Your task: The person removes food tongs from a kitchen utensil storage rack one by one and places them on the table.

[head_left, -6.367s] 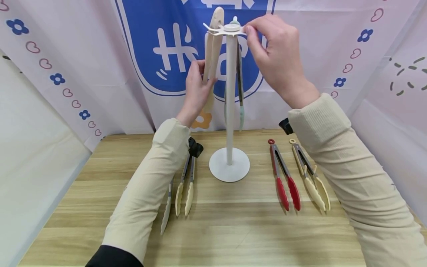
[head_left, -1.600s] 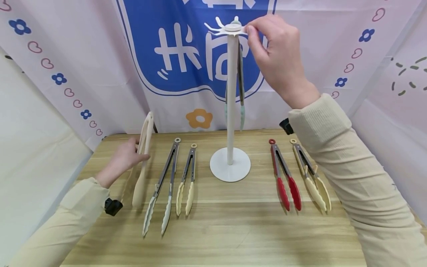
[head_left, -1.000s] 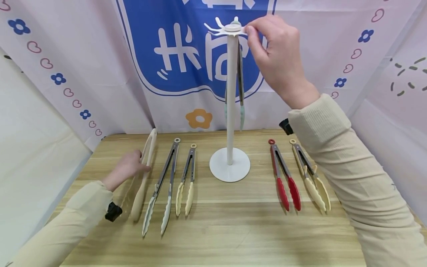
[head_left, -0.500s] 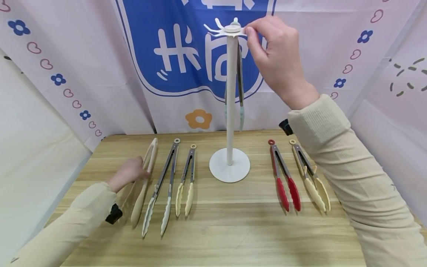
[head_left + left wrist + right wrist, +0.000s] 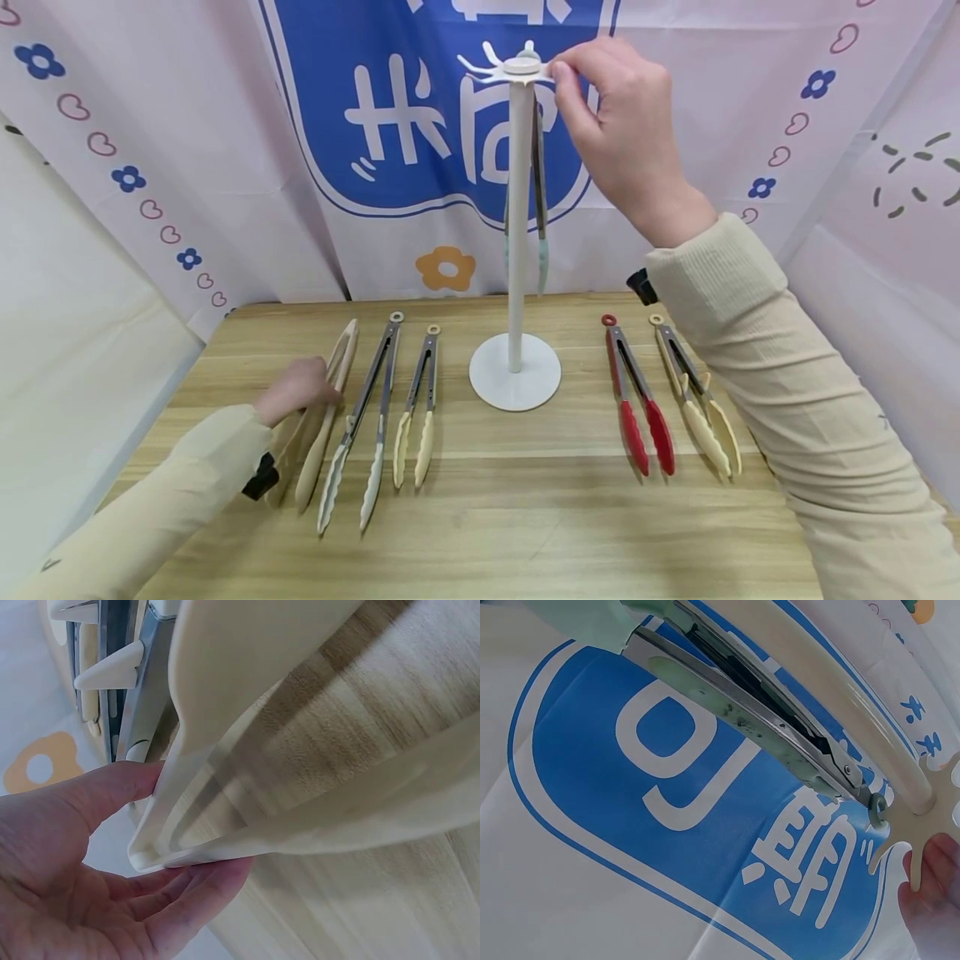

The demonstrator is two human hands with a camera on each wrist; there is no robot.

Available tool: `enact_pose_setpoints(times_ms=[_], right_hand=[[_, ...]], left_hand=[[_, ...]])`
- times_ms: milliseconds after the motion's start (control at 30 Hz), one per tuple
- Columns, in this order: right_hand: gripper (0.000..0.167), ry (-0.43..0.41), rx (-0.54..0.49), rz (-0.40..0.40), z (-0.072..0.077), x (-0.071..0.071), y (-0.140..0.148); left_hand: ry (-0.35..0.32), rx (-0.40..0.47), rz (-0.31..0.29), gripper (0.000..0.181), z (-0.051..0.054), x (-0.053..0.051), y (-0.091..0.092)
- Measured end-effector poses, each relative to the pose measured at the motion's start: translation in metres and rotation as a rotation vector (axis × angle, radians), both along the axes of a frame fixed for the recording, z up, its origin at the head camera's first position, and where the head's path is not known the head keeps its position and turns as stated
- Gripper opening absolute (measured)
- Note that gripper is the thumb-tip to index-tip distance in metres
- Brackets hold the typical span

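In the head view my left hand (image 5: 300,390) holds a pair of beige tongs (image 5: 311,471) at the table's left side. The left wrist view shows the thumb on one arm of the tongs (image 5: 217,667) near the hinge end, fingers against the other arm; the arms are spread. High at centre, my right hand (image 5: 626,125) pinches a hook at the top of a white stand (image 5: 516,225). From the stand's far side hang mint-green tongs (image 5: 540,192). Their ring sits on a hook in the right wrist view, near the fingers of my right hand (image 5: 934,900).
Right of the beige tongs lie grey-white tongs (image 5: 329,492) and short yellow tongs (image 5: 424,446). Red tongs (image 5: 659,437) and cream tongs (image 5: 705,437) lie right of the stand's round base (image 5: 487,387). A printed cloth (image 5: 405,183) hangs behind the table (image 5: 480,542).
My left hand has taken the beige tongs off the stand, carried them left and lowered them to the table, lately shifting them slightly towards me. My right hand stays on the hook.
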State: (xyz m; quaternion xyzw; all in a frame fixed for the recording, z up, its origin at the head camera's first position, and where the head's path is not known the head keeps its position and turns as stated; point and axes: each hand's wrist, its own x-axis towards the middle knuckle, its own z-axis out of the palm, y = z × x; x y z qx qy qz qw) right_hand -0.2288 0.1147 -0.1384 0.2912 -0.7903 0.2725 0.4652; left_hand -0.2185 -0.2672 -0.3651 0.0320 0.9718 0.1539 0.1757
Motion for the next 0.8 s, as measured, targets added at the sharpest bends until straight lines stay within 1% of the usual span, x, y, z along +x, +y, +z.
enact_pose_setpoints(times_ms=[67, 267, 533, 633, 733, 800], right_hand=[[0.031, -0.005, -0.001, 0.0, 0.0, 0.0, 0.0], [0.03, -0.002, -0.004, 0.007, 0.001, 0.0, -0.001], [0.031, -0.005, -0.005, 0.01, 0.001, 0.0, -0.002], [0.031, 0.005, -0.003, 0.014, 0.001, -0.001, -0.001], [0.03, 0.029, 0.004, 0.028, 0.002, -0.002, 0.0], [0.03, 0.039, 0.01, 0.036, 0.003, -0.003, 0.001]], left_hand=[[-0.003, 0.011, -0.015, 0.025, -0.001, 0.0, 0.0], [-0.021, 0.063, -0.021, 0.026, -0.004, 0.001, -0.001], [-0.047, 0.041, -0.023, 0.027, -0.003, -0.002, 0.0], [-0.062, 0.023, -0.034, 0.032, -0.002, -0.005, 0.0], [-0.065, -0.018, -0.054, 0.034, 0.003, -0.007, 0.001], [-0.052, -0.046, -0.062, 0.033, 0.008, -0.008, 0.002]])
